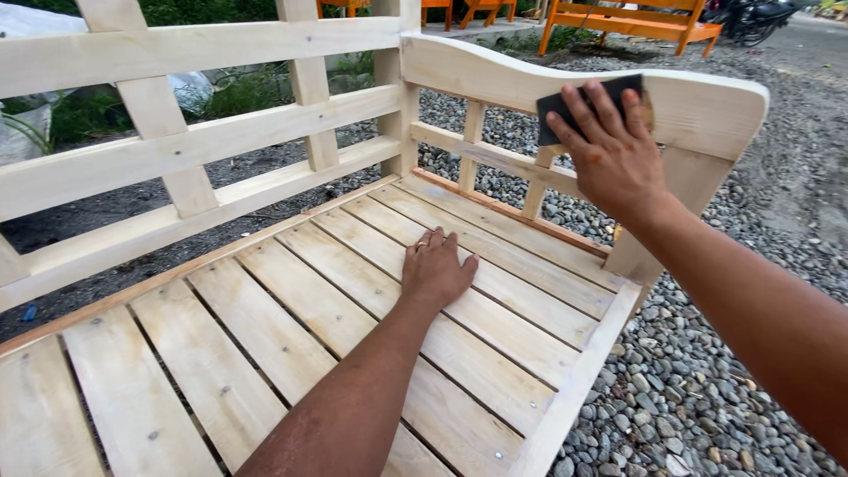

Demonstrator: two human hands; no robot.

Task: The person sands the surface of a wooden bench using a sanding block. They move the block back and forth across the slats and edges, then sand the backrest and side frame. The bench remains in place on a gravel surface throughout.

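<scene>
A bare pale wooden bench fills the view, its slatted seat (265, 336) running from lower left to right. My left hand (435, 269) lies flat on the seat slats, fingers together, holding nothing. My right hand (609, 150) presses a dark sheet of sandpaper (565, 102) against the inner face of the curved armrest (689, 110) at the bench's right end. The fingers spread over the sheet and hide most of it.
The bench's backrest (194, 141) of crossed slats rises at the left and top. Grey gravel (698, 389) covers the ground to the right. Orange wooden furniture (627, 22) and a parked motorbike (755, 18) stand far behind.
</scene>
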